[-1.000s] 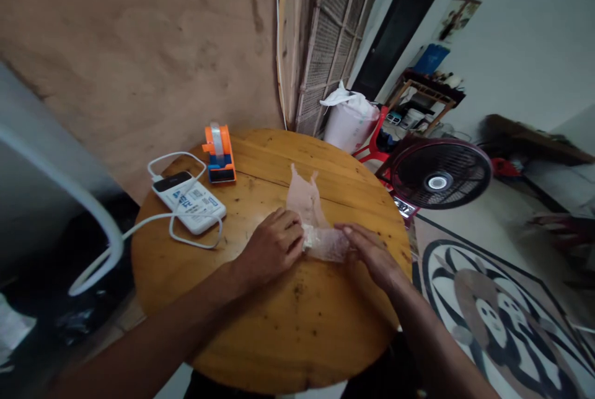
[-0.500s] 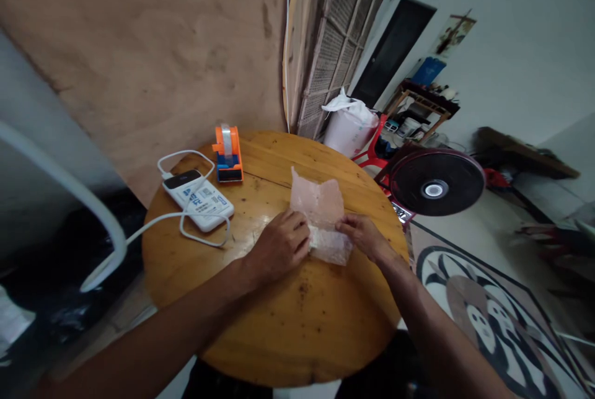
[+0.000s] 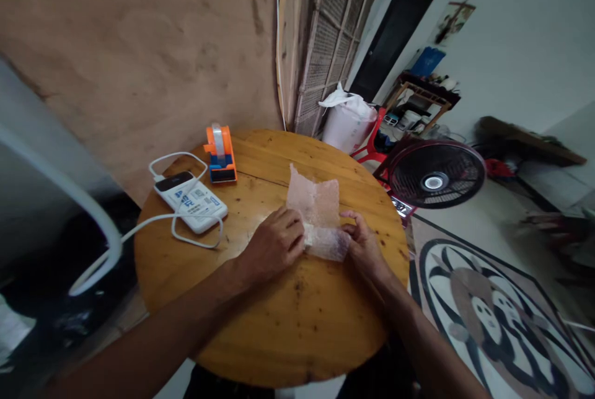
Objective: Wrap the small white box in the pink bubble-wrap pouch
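A small sheet of translucent pinkish bubble wrap [image 3: 315, 197] lies on the round wooden table [image 3: 279, 349], its near part folded over into a flat packet. What the fold may enclose cannot be made out. My left hand [image 3: 280, 239] is closed on the packet's left end, fingers curled and pressing it to the tabletop. At the right end, my right hand [image 3: 365, 245] touches the edge of the wrap with its fingers parted, the index finger raised away from the sheet.
An orange and blue tape dispenser [image 3: 221, 154] stands at the table's back left. Near it lies a white power bank [image 3: 193, 204] with a looped white cable [image 3: 162, 218]. Beyond the right edge are a black fan [image 3: 437, 174], a red chair [image 3: 372, 142] and a white sack [image 3: 349, 126].
My right hand has loosened its pinch on the fold and shifted down to the packet's right edge. My left hand keeps its hold. The whole view has shifted slightly.
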Demonstrator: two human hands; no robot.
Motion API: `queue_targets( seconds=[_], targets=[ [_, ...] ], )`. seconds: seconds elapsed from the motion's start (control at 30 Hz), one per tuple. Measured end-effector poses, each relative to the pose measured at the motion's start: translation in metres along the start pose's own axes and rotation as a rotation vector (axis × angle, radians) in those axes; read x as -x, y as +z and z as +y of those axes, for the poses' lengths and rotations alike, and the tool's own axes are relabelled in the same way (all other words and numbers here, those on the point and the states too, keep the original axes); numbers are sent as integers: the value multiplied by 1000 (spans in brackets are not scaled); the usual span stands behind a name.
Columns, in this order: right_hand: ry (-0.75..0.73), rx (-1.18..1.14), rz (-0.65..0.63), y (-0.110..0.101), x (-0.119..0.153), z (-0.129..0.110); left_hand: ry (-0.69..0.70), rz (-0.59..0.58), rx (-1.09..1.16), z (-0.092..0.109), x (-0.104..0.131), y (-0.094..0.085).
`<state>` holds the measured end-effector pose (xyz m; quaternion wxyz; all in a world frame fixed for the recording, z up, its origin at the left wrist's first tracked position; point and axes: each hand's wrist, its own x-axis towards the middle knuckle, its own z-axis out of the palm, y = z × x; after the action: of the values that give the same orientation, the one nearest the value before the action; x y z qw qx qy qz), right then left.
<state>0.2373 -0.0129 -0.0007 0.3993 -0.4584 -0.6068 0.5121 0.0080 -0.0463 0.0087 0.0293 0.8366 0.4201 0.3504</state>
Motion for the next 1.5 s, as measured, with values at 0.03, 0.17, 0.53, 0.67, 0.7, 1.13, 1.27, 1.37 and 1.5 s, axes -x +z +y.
queue_targets(
  seconds=[0.03, 0.17, 0.53, 0.67, 0.7, 1.13, 1.27, 1.37, 1.5],
  targets=[
    [-14, 23, -6, 0, -1, 1, 0, -1, -2, 0, 0, 0],
    [83, 117, -50, -10, -1, -1, -3, -12, -7, 0, -1, 0],
    [92, 354, -73, -1, 2, -22, -14, -35, -2, 1, -1, -2],
    [32, 337, 60, 16, -6, -8, -12, -42, -17, 1, -1, -2],
    [17, 316, 73, 18, -7, -6, -13, -47, -25, 1, -2, -2],
    [127, 73, 195, 47, -8, -26, 7, -82, -62, 1, 0, -5],
    [127, -107, 164, 57, -7, -35, 0, -86, -51, 0, -1, -4],
    [129, -179, 156, 62, -8, -39, 8, -92, -32, -1, -1, -4],
    [132, -142, 155, 65, -10, -42, 15, -76, 13, -1, -1, -4]
  ],
)
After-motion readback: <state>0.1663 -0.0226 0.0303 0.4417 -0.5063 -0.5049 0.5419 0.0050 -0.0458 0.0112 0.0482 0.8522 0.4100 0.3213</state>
